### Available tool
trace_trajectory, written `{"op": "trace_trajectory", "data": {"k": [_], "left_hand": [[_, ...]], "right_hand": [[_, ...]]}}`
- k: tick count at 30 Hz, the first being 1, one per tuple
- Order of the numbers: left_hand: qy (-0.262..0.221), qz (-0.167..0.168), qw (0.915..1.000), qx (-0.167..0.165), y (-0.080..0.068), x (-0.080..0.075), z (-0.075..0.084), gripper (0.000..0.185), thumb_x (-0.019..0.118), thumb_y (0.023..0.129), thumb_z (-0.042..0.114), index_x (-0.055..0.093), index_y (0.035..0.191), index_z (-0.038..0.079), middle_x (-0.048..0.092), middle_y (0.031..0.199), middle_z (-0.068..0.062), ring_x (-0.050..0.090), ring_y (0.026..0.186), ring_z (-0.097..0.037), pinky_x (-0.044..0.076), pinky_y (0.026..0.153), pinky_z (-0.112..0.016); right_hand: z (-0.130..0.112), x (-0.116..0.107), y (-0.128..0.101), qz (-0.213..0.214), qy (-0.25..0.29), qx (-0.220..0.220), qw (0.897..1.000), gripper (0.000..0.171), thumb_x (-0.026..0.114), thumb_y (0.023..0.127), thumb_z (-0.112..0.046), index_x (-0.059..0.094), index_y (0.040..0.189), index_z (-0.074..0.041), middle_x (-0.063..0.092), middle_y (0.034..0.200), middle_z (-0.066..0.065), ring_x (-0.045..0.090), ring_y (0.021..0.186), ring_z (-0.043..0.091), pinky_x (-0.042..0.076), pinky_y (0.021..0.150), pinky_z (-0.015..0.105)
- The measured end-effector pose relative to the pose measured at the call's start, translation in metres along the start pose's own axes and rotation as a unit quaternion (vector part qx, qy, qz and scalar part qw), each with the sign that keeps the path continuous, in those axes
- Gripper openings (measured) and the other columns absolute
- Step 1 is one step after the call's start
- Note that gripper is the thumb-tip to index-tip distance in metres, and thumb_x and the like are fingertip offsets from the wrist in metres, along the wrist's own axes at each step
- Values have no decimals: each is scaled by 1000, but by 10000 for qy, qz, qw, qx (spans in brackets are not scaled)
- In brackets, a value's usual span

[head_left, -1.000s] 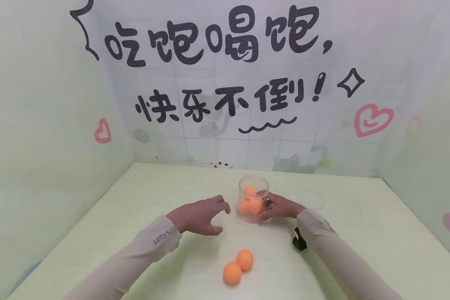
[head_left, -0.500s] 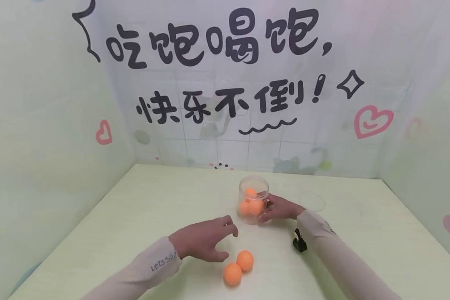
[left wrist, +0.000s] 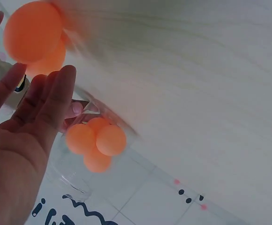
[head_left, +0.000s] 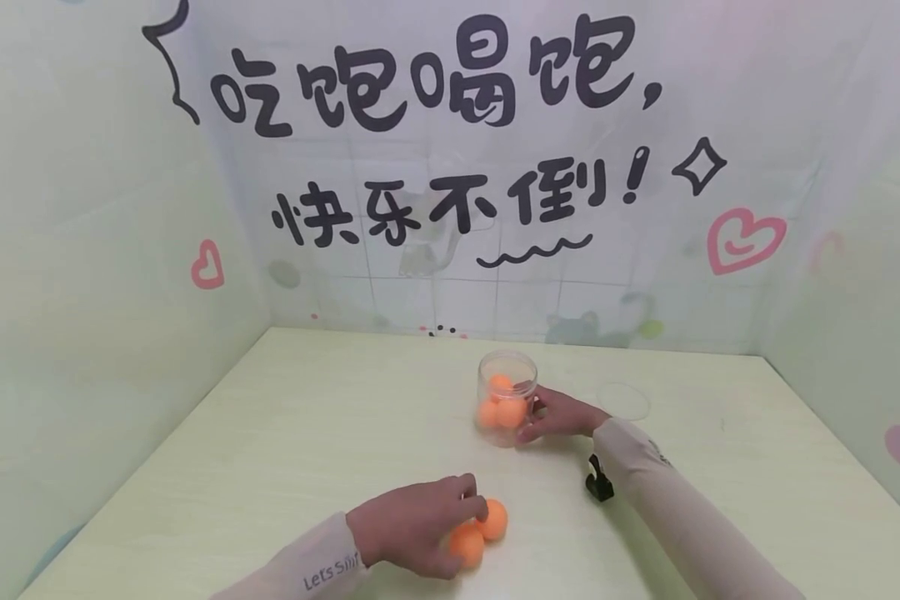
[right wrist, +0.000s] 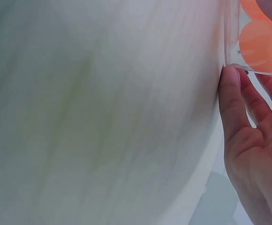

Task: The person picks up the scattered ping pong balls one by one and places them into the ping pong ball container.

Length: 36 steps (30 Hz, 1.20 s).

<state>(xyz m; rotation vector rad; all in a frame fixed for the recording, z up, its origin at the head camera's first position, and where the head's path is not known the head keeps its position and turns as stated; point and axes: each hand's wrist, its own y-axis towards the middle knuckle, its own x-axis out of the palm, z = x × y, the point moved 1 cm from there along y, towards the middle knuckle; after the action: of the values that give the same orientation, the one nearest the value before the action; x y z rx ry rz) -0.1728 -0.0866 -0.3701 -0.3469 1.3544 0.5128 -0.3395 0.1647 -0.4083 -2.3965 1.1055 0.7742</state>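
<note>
Backdrop point(head_left: 450, 167): standing behind and beside the counter, carrying black lettering, pink hearts and a tile pattern.
Counter point(head_left: 270, 433): lying pale and wood-grained under everything, reaching back to the backdrop.
Right sleeve point(head_left: 682, 508): running in from the lower right, carrying a small black clip point(head_left: 598, 483) near the cuff.
Left sleeve point(head_left: 322, 567): coming in from the bottom edge, showing small lettering at the cuff.
Jar point(head_left: 506, 398): standing upright near the middle of the counter, long axis running vertical, open mouth pointing up; clear wall showing three orange balls point(head_left: 504, 407) bunched together inside.
Lid point(head_left: 622, 400): lying flat on the counter to the right of the jar, behind the right hand, apart from it.
Left hand point(head_left: 412, 529): reaching over the two loose balls point(head_left: 480, 531) at the front of the counter, grip curling round the nearer one, fingertips point(head_left: 471, 492) also touching the farther one; palm and fingers point(left wrist: 51, 103) showing spread in the left wrist view, with both balls point(left wrist: 33, 33) just beyond them.
Right hand point(head_left: 562, 414): resting on the counter against the jar's right side, grip clamping on the clear wall; thumb point(right wrist: 231, 103) pressing the jar's base edge point(right wrist: 255, 65) in the right wrist view.
Loose balls: sitting touching each other, well in front of the jar, the pair lining up on a slant from near-left to far-right.
</note>
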Motion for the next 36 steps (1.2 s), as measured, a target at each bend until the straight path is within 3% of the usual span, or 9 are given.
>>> {"op": "trace_trajectory", "data": {"k": [9, 19, 28, 36], "left_hand": [[466, 11, 9987, 220, -1, 8, 2, 37, 74, 72, 21, 52, 102, 21, 43, 92, 8, 35, 67, 2, 27, 54, -5], [423, -326, 9983, 231, 1, 11, -1, 35, 74, 72, 16, 48, 96, 21, 38, 83, 11, 33, 63, 1, 26, 54, -7], [410, -372, 9982, 213, 0, 8, 2, 39, 77, 71, 13, 50, 98, 22, 40, 86, 10, 34, 64, 1, 28, 54, -7], [249, -348, 9989, 195, -2, 9, 2, 40, 77, 71, 12, 51, 99, 23, 42, 87, 10, 36, 66, 1, 29, 55, -7]], "right_hand": [[-1, 1, -1, 20, -15, 59, 10000, 82, 77, 77, -27, 33, 143, -6, 52, 126, 14, 51, 107, 24, 43, 87, 33], [0, 0, -1, -32, 10, 36, 10000, 80, 77, 78, -27, 34, 142, -7, 52, 125, 13, 50, 105, 23, 42, 86, 33], [-2, 0, -1, -107, 68, -50, 9999, 79, 76, 79, -26, 33, 142, -5, 51, 118, 12, 47, 99, 21, 41, 82, 30], [-1, 0, -1, -84, 124, -20, 9999, 81, 77, 78, -26, 32, 143, -5, 51, 122, 13, 49, 101, 21, 42, 84, 31]]}}
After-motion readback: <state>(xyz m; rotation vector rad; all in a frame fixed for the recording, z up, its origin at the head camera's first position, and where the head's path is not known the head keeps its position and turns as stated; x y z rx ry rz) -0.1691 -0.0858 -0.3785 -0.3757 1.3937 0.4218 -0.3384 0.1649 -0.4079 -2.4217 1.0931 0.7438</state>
